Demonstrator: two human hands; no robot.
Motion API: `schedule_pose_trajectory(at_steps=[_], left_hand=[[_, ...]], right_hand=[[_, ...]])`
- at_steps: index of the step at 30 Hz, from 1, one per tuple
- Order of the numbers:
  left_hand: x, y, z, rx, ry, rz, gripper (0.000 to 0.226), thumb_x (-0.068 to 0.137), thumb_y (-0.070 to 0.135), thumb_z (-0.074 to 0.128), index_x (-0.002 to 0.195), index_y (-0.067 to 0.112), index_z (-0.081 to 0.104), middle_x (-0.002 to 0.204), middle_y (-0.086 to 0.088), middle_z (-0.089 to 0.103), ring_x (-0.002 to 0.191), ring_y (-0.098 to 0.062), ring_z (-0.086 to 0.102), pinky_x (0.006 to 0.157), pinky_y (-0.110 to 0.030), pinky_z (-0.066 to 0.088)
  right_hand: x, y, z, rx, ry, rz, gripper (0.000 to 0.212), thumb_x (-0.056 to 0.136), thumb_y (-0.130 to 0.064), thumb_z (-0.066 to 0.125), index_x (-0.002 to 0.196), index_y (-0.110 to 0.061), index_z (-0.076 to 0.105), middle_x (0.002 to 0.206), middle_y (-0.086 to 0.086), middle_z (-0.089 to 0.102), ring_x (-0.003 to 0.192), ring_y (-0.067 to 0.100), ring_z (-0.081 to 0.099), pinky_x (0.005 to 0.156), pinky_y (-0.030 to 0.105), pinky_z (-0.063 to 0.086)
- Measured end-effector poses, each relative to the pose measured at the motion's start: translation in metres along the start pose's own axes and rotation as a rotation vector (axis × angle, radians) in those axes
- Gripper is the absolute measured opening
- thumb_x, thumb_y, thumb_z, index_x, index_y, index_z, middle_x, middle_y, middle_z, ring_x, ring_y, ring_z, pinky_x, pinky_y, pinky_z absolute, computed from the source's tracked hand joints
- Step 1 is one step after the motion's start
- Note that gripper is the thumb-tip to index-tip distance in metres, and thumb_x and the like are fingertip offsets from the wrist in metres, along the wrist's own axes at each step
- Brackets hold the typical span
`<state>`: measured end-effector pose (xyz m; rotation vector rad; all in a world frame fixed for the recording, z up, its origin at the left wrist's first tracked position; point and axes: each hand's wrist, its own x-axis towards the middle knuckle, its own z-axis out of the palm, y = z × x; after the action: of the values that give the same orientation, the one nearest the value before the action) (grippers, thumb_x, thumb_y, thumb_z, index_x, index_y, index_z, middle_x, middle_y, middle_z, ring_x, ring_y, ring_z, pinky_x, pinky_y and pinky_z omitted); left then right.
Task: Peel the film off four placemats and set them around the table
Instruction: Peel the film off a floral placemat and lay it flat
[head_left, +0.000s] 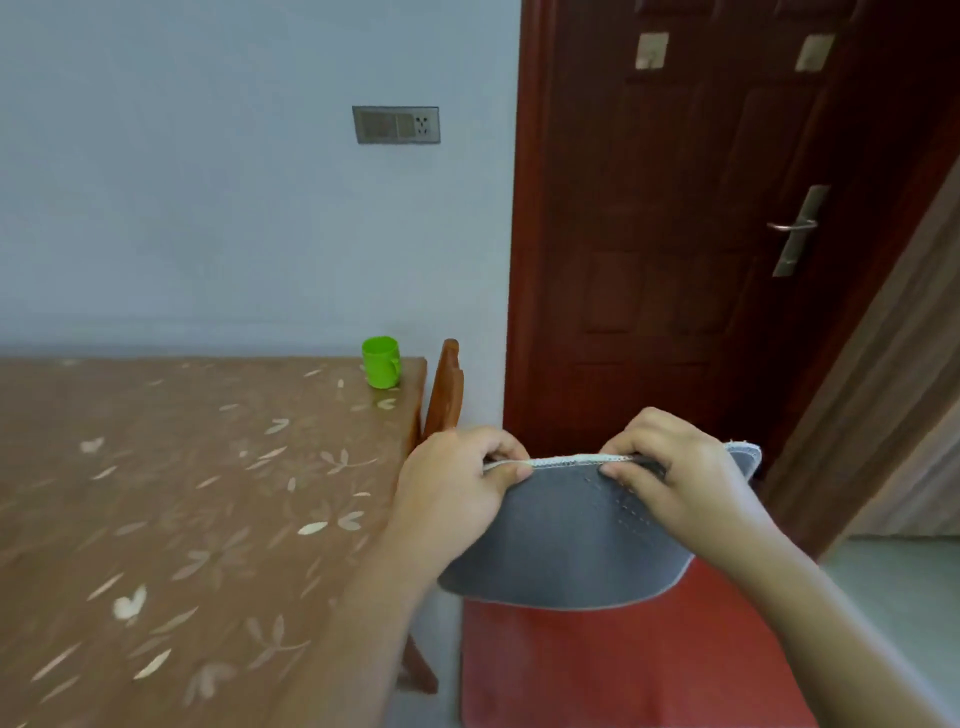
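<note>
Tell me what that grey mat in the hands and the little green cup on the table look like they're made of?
The grey oval placemat looks like soft felt or woven fabric: matte, bending in the hands, with a pale stitched edge. Whether film covers it cannot be told. The small green cup looks like moulded plastic: a bright, even colour with a smooth, slightly shiny wall and a handle of the same green.

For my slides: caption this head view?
Both hands, left and right, pinch a grey fabric placemat's top edge beside the table.

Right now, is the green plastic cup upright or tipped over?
Upright: the green plastic cup stands on its base at the brown floral table's far corner, rim up.
</note>
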<state>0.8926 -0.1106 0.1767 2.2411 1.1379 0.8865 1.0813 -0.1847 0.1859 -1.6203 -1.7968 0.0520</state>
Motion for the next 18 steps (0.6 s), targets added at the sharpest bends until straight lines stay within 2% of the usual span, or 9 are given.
schedule_pose_trajectory(at_steps=[4,7,12,15,18], left_hand=[[0.014,-0.011,-0.009,0.045,0.089,-0.11,0.015,0.075,0.025,0.07,0.064,0.033,0.062,0.065,0.023,0.057,0.074,-0.006,0.056,0.065,-0.026,0.042],[0.023,-0.026,-0.022,0.11,0.145,-0.169,0.023,0.075,0.026,0.07,0.059,0.038,0.059,0.061,0.024,0.057,0.066,-0.003,0.053,0.059,-0.022,0.039],[0.039,-0.062,-0.045,0.071,0.213,-0.282,0.031,0.073,0.022,0.072,0.054,0.042,0.059,0.058,0.023,0.061,0.059,0.006,0.053,0.057,-0.016,0.038],[0.053,-0.088,-0.056,0.038,0.265,-0.332,0.027,0.073,0.019,0.073,0.056,0.037,0.062,0.059,0.016,0.064,0.057,0.004,0.053,0.058,-0.017,0.039],[0.07,-0.111,-0.072,0.024,0.288,-0.38,0.028,0.073,0.015,0.073,0.055,0.034,0.062,0.053,0.018,0.061,0.054,0.005,0.051,0.053,-0.011,0.036]], right_hand=[[0.041,0.011,0.014,0.076,-0.08,-0.098,0.008,0.075,-0.005,0.07,0.075,-0.012,0.068,0.075,-0.002,0.058,0.073,0.017,0.057,0.07,0.036,0.048],[0.072,0.01,0.032,0.119,-0.126,-0.188,0.002,0.076,-0.007,0.069,0.076,-0.009,0.068,0.076,0.001,0.06,0.074,0.019,0.057,0.071,0.039,0.049],[0.124,0.002,0.066,0.197,-0.182,-0.317,0.005,0.076,-0.006,0.069,0.074,-0.01,0.067,0.07,-0.015,0.049,0.071,0.01,0.051,0.068,0.029,0.042],[0.159,0.0,0.092,0.226,-0.22,-0.383,0.004,0.075,-0.004,0.07,0.075,-0.008,0.068,0.073,-0.007,0.053,0.072,0.014,0.053,0.069,0.029,0.042],[0.199,-0.006,0.119,0.245,-0.267,-0.418,0.002,0.075,-0.005,0.07,0.076,-0.006,0.068,0.074,-0.005,0.054,0.074,0.014,0.052,0.071,0.03,0.041]])
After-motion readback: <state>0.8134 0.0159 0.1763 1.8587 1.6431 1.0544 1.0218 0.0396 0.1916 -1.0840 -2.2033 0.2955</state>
